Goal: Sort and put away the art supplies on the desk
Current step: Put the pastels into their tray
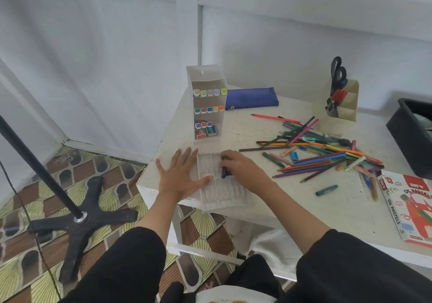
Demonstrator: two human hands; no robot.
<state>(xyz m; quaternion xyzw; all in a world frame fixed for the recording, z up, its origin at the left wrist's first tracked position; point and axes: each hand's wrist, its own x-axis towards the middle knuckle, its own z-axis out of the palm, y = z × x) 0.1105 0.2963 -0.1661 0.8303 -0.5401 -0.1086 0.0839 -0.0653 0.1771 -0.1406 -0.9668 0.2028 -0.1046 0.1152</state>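
A clear ribbed plastic tray [216,192] lies at the desk's near left corner. My left hand [181,174] rests flat beside it, fingers spread, with the thumb on the tray's left edge. My right hand [238,166] pinches a dark purple oil pastel [224,172] over the tray's upper slots. A heap of coloured pencils and pastels [315,153] is spread over the middle of the desk. A lone green pastel [326,190] lies nearer to me. The oil pastels box [408,205] lies at the right edge.
A white tiered organiser [208,106] with markers stands at the desk's back left, a blue pencil pouch [253,97] behind it. A cream holder [341,106] holds scissors. A black bin [413,134] is at far right. A black stand base [79,221] sits on the floor left.
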